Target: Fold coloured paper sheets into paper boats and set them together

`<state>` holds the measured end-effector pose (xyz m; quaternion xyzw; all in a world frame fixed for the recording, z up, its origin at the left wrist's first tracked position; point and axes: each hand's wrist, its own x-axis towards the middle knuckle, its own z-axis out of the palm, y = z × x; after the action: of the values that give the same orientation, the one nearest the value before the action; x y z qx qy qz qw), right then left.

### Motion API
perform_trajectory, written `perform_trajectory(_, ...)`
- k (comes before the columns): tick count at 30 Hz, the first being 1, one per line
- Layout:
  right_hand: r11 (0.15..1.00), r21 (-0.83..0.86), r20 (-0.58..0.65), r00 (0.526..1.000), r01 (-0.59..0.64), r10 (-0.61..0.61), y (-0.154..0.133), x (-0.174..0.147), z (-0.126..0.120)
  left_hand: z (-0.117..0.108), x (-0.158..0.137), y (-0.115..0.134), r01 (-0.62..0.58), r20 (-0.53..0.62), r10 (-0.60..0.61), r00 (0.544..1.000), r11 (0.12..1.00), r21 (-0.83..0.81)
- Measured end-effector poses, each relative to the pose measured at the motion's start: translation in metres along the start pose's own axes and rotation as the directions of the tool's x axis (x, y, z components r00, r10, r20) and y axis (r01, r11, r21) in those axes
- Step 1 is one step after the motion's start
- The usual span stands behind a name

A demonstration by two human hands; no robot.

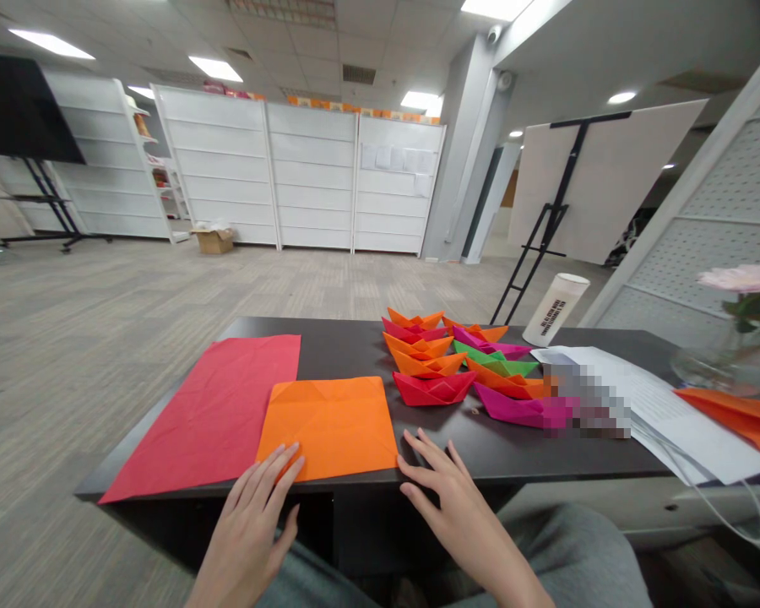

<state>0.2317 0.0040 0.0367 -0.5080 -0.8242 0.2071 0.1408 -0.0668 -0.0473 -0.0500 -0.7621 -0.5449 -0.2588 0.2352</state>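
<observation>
An orange sheet of paper (329, 422) with faint crease lines lies flat near the table's front edge. My left hand (257, 507) rests its fingertips on the sheet's lower left corner, fingers stretched out and thumb apart. At the lower right corner is my right hand (443, 485), fingers spread, its fingertips beside or just touching the paper's edge. Neither hand grips anything. Under the orange sheet's left side a larger red sheet of paper (221, 405) is spread, its near corner reaching the table edge.
Folded paper boats stand in two rows, among them a red boat (434, 388) and a magenta boat (519, 407). Right of them are a white cylinder (554, 311), white printed papers (659, 405), a cable, orange paper (741, 418) and a flower vase (709, 367) on the black table (342, 344).
</observation>
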Motion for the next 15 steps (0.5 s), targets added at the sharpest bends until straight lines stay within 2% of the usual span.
perform_trajectory(4,1.000,-0.012,-0.004,1.000,0.019,-0.019,0.0006,-0.0007,-0.0001,0.0006,-0.0004,-0.0003,0.001,-0.002,-0.001,1.000,1.000,-0.005)
perform_trajectory(11,0.994,0.005,-0.151,0.983,0.108,-0.106,-0.0008,-0.0001,0.0059,0.0019,-0.0014,-0.0009,0.004,0.012,-0.004,1.000,1.000,-0.001)
perform_trajectory(15,0.989,0.030,-0.192,0.972,0.145,-0.137,-0.0017,0.0009,0.0076,0.0020,-0.0017,-0.0007,0.008,0.009,-0.008,1.000,1.000,0.002)
